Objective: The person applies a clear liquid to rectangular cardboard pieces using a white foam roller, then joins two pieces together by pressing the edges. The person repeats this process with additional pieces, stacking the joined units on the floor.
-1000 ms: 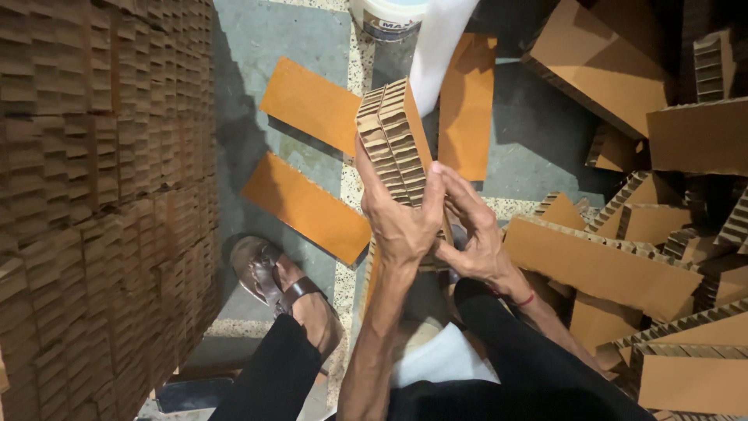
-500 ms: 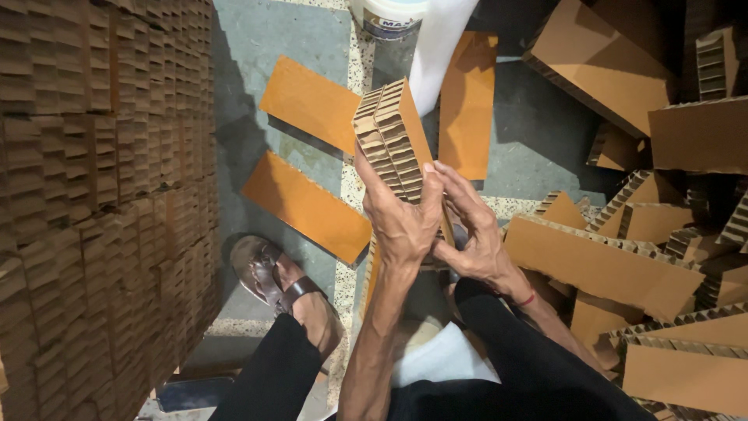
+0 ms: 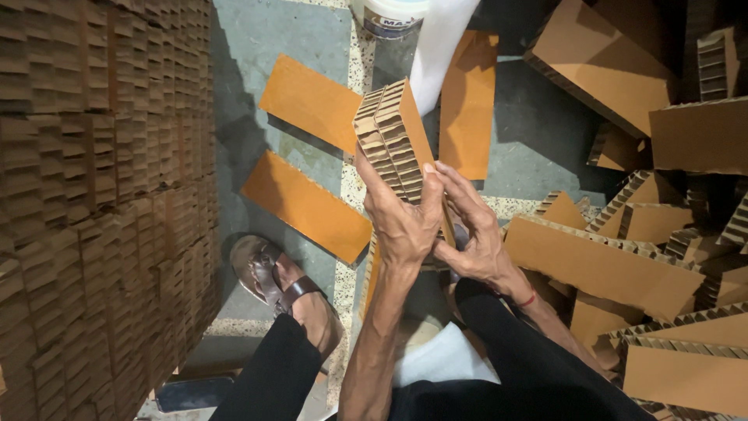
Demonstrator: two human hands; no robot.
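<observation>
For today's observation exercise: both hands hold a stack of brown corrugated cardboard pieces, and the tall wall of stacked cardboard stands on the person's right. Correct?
Not quite. In the head view the wall of stacked cardboard stands on the person's left. Both hands, left and right, do hold the stack of brown corrugated cardboard pieces.

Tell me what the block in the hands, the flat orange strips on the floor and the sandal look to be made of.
Block: stacked corrugated cardboard, matte brown; fluted edges show on its end, held by left hand and right hand.
Orange strips: probably cardboard sheet with a smooth, dull orange-brown face.
Sandal: seemingly leather or a leather-like material, dark brown straps with a slight sheen.
</observation>
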